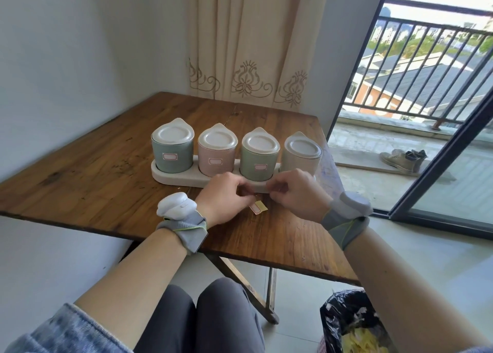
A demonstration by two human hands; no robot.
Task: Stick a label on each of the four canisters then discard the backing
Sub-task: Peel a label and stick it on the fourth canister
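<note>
Four lidded canisters stand in a white tray on the wooden table. The left green canister, the pink canister and the second green canister each carry a white label with a red border. The grey canister at the right shows no label on its visible side. My left hand pinches the yellow backing strip, which bears one label, just above the table. My right hand is closed close beside it, fingertips near the left hand's; what they hold is hidden.
The table stands in a corner by a curtain. A black bin bag with rubbish sits on the floor at the lower right. An open sliding door leads to a balcony with shoes.
</note>
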